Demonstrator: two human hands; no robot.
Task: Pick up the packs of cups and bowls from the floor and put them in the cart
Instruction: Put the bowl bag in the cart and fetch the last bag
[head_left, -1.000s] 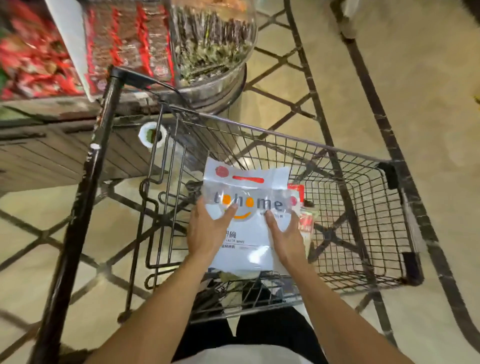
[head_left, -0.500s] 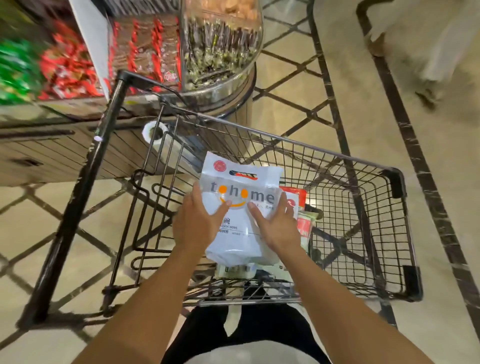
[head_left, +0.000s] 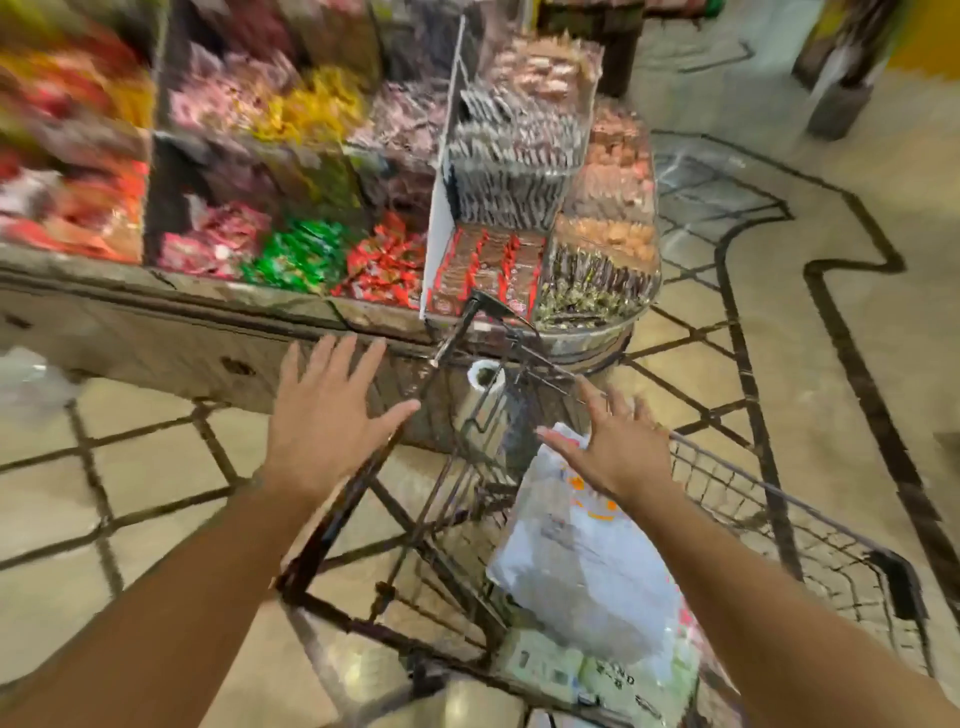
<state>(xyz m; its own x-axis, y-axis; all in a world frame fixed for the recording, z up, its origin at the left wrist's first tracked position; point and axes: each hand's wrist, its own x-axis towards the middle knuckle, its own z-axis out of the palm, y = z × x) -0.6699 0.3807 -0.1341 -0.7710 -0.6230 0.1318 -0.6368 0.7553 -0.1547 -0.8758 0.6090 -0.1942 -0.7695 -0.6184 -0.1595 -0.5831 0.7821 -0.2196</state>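
Note:
A white plastic pack with an orange logo (head_left: 587, 566) lies inside the wire shopping cart (head_left: 810, 535), on top of other packs (head_left: 571, 670) at the cart's near end. My right hand (head_left: 618, 447) hovers just above the pack's far end with fingers spread, holding nothing. My left hand (head_left: 332, 415) is raised left of the cart, above its black handle bar (head_left: 363, 483), also spread and empty. The picture is blurred by motion.
A long display counter (head_left: 156, 332) full of wrapped sweets in red, green and yellow runs across the back, ending in a round clear bin (head_left: 597, 291) just beyond the cart. A clear bag (head_left: 31, 384) lies on the tiled floor at far left.
Both hands have let go of the white pack, which now rests in the cart. The hands have lifted and spread, and the view has swung upward toward the sweets counter.

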